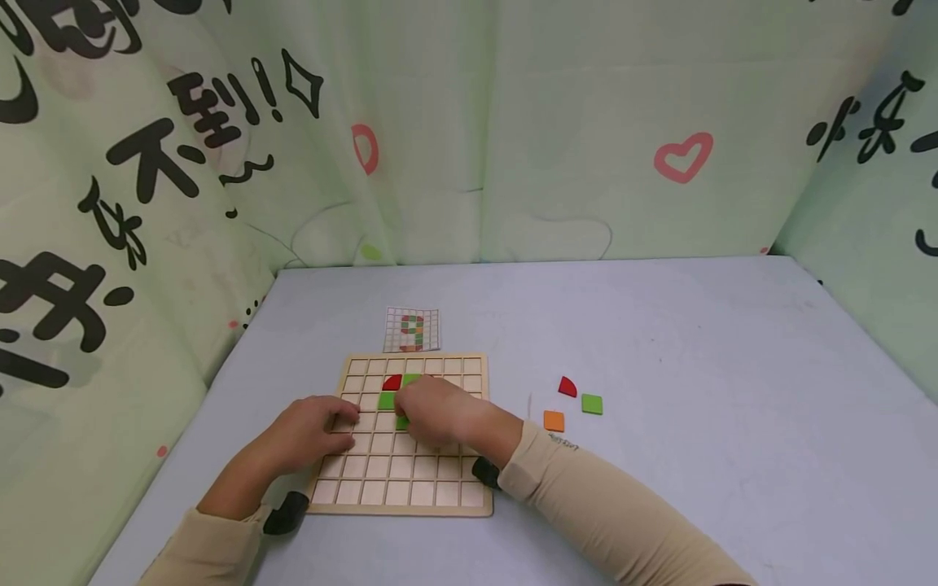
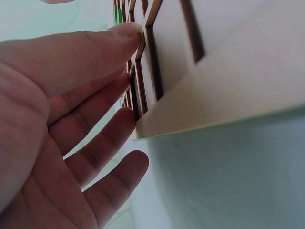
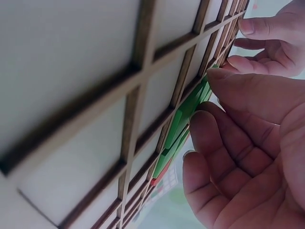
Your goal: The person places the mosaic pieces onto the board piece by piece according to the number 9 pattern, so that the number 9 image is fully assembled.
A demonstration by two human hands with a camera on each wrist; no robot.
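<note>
A wooden grid board (image 1: pixel 399 511) lies on the table. My left hand (image 1: pixel 311 431) rests at the board's left edge, thumb on the grid, fingers (image 2: pixel 112 136) fairly straight beside the rim. Over the upper middle of the grid, my right hand (image 1: pixel 443 411) has curled fingers. In the right wrist view its thumb and a finger pinch at a green tile (image 3: pixel 183 112) low against the grid. A red quarter-round tile (image 1: pixel 392 382) and green square tiles (image 1: pixel 386 400) sit in nearby cells. The right hand hides part of the grid.
Beyond the board lies a small pattern card (image 1: pixel 392 325) with coloured squares on a grid. To the board's right are a loose red quarter-round tile (image 1: pixel 567 387), a green square (image 1: pixel 592 404) and an orange square (image 1: pixel 554 421). A printed curtain (image 1: pixel 572 163) stands behind the table.
</note>
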